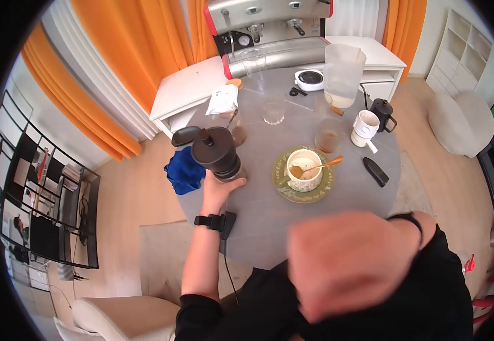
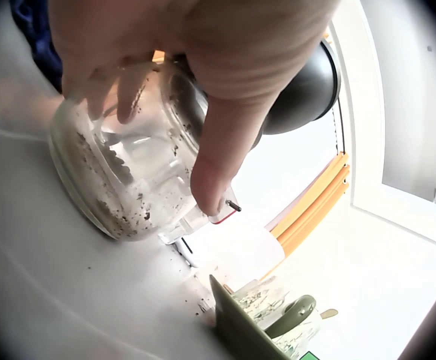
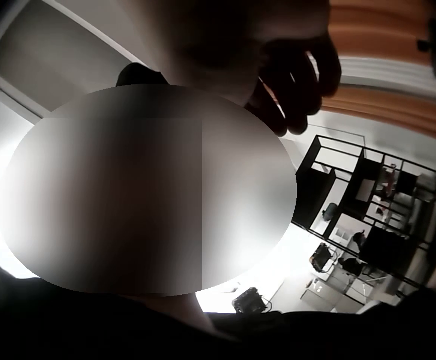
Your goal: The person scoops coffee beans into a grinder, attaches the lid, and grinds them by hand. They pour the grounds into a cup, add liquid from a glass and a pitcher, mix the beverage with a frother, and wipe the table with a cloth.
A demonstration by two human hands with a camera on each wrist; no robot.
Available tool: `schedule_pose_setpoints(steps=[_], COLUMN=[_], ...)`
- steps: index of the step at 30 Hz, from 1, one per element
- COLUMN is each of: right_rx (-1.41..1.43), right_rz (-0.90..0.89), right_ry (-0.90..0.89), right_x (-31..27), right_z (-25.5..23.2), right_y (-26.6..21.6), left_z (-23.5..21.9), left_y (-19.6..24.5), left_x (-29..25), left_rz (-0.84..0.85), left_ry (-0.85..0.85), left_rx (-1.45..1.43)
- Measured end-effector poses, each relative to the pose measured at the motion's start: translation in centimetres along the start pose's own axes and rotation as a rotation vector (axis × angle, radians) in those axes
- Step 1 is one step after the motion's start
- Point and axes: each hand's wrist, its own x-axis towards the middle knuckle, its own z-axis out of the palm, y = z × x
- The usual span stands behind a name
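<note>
My left hand (image 1: pixel 219 192) grips a manual coffee grinder (image 1: pixel 215 154) low down, at the left side of the round grey table. In the left wrist view, the left hand (image 2: pixel 203 45) spreads its fingers and thumb around the grinder's clear glass jar (image 2: pixel 139 184), where dark coffee grounds cling to the inside. The jar's base stands at the tabletop. Raised close to the head camera, my right hand (image 1: pixel 349 264) is blurred and shows nothing in its grasp. Its loosely bent fingers (image 3: pixel 304 90) appear at the top of the right wrist view, beside the blurred-out head.
A cream cup (image 1: pixel 303 183) with a spoon (image 1: pixel 327 163) sits on a green plate (image 1: pixel 284 193). Around it are a glass (image 1: pixel 327 139), a white mug (image 1: pixel 366 126), a black kettle (image 1: pixel 381 111), a clear pitcher (image 1: pixel 343 71) and a blue cloth (image 1: pixel 183 170). An espresso machine (image 1: pixel 275 34) stands behind.
</note>
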Motion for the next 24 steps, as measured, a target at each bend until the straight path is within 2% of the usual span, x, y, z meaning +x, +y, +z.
schedule_pose_setpoints(steps=[1, 2, 4, 5, 7, 8, 9, 11, 12, 13, 15, 16, 17, 18, 19, 22, 23, 24], right_rx=[0.01, 0.018, 0.219, 0.214, 0.203, 0.287, 0.298, 0.245, 0.321, 0.324, -0.14, -0.137, 0.099, 0.312, 0.307, -0.514, -0.161, -0.14], right_rz=[-0.092, -0.081, -0.474, -0.471, -0.527, -0.479, -0.481, -0.571, -0.422, -0.425, -1.103, -1.1, -0.76, -0.407, -0.399, 0.095, 0.37, 0.382], right_ry=[-0.053, -0.047, 0.336, 0.341, 0.382, 0.401, 0.401, 0.458, 0.424, 0.427, 0.786, 0.786, 0.478, 0.168, 0.166, 0.576, 0.795, 0.871], right_x=[-0.7, -1.3, -2.4, -2.9, -3.2, -3.2, -3.8, -5.2, -5.3, -4.5, -2.4, -3.5, -5.5, -7.2, -8.3, -11.2, -12.3, -12.2], right_z=[-0.3, 0.6, 2.3, 2.0, 1.2, 0.3, 0.3, 0.6, -0.8, -0.9, -0.6, -1.6, -3.5, -5.0, -5.6, -5.9, -7.8, -9.1], right_y=[-1.1, -0.9, -0.2, -0.5, -1.7, -2.5, -2.2, -1.5, -3.1, -1.8, 1.4, 0.2, -2.1, -3.4, -3.3, -0.6, 2.5, 6.3], left_z=[0.2, 0.4, 1.2, 1.5, 1.9, 1.9, 2.3, 3.0, 3.4, 4.1, 5.8, 6.6, 7.2, 7.7, 8.4, 9.9, 10.1, 10.3], left_y=[0.2, 0.6, 1.6, 1.5, 2.0, 2.3, 2.2, 2.0, 2.8, 4.0, 6.8, 7.5, 7.7, 7.9, 7.9, 5.8, 6.0, 6.4], left_x=[-0.2, -0.4, -0.6, -0.7, -1.3, -2.0, -2.9, -5.2, -6.5, -7.2, -8.0, -7.9, -7.3, -6.5, -5.7, -3.1, -2.5, -2.0], left_rz=[-0.015, -0.022, -0.009, -0.009, -0.098, -0.173, -0.18, -0.221, -0.187, -0.187, -0.157, -0.071, -0.073, -0.104, -0.133, -0.07, -0.065, -0.111], left_ry=[-0.004, 0.04, 0.119, 0.112, 0.203, 0.18, 0.186, 0.354, 0.348, 0.348, 0.254, 0.204, 0.205, 0.129, 0.052, -0.002, -0.001, -0.034], left_rx=[-0.001, 0.075, 0.185, 0.184, 0.415, 0.497, 0.504, 0.675, 0.698, 0.703, 0.654, 0.595, 0.595, 0.471, 0.339, 0.159, 0.152, 0.134])
